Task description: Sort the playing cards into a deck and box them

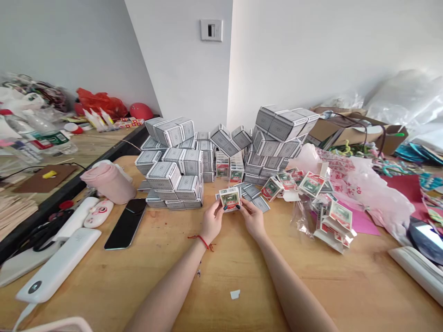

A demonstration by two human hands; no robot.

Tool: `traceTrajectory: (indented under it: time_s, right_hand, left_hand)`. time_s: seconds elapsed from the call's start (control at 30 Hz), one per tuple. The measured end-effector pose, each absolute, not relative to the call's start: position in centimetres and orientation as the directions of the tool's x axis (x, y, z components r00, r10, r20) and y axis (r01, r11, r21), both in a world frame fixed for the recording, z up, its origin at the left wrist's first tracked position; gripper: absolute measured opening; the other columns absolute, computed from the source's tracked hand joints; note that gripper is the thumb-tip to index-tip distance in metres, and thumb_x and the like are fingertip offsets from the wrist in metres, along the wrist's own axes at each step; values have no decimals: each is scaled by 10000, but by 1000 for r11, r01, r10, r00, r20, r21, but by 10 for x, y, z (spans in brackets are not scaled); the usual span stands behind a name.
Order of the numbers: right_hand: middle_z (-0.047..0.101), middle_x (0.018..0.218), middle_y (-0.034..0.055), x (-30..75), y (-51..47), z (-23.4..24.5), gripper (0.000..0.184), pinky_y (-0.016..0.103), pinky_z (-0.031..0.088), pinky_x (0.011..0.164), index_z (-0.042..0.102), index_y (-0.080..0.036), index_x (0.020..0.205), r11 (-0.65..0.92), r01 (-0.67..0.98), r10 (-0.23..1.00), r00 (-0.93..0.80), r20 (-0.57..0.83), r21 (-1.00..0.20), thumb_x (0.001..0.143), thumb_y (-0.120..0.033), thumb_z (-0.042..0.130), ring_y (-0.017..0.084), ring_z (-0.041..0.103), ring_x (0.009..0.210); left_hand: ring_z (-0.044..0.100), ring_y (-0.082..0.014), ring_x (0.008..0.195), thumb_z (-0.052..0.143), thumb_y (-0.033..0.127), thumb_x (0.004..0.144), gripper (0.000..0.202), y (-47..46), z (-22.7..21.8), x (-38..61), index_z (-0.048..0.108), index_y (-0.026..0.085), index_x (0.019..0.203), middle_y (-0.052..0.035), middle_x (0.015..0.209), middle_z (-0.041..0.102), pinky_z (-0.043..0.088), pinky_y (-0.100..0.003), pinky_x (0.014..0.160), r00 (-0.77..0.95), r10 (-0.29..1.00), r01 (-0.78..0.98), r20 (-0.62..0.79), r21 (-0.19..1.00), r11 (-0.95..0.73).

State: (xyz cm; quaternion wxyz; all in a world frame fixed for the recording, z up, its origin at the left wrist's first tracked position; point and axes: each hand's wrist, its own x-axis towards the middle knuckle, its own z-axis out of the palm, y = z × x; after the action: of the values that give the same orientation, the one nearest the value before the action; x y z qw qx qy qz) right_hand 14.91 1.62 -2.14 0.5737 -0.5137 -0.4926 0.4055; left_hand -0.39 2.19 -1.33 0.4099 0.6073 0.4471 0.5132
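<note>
Forearms converge mid-frame: left hand and right hand pinch one box by opposite ends, stack just beyond

Legible text: none. Print on box, bottle label and pink bag: too small to read.

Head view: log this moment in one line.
left hand + right hand: holding small box | behind: grey box stacks | surface: wooden table
</note>
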Motion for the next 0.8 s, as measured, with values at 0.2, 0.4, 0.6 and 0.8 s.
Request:
traceTrajectory:
  time_s: [0.2, 0.4, 0.6, 0.8]
  right_hand:
    - [663, 1022, 65, 150, 18, -22, 318, 388, 464, 847, 659, -206, 984, 153, 58, 970, 180, 161, -986, 719, -372, 602, 246, 602, 945]
    - [665, 994, 63, 147, 14, -14, 289, 359, 491, 795, 637, -208, 976, 175, -40, 975, 142, 168, -984, 732, -358, 601, 225, 616, 901]
    - [626, 1082, 74, 145, 12, -8, 355, 362, 472, 836, 605, -205, 1057, 201, -92, 973, 135, 187, -975, 738, -358, 603, 224, 590, 953]
    - [651, 974, 72, 144, 12, -6, 316, 335, 479, 780, 621, -187, 958, 181, -99, 978, 124, 168, -979, 715, -388, 622, 210, 598, 886]
  left_hand:
    - [559, -197, 1022, 448, 274, 839, 319, 21, -14, -6, 546, 190, 1132, -100, 1142, 585, 435, -324, 880, 93, 933, 299, 348, 884, -359]
    - [546, -187, 1013, 458, 269, 838, 277, 20, -6, -5, 571, 201, 1081, -86, 1071, 599, 426, -320, 884, 58, 893, 326, 446, 837, -439]
    - [530, -189, 1054, 444, 284, 846, 288, 18, -3, -4, 557, 200, 1097, -88, 1120, 582, 411, -326, 917, 45, 898, 250, 437, 865, -434]
    - [516, -193, 1087, 468, 298, 834, 283, 19, -3, -3, 560, 204, 1083, -86, 1147, 568, 393, -341, 959, 53, 914, 164, 401, 900, -404]
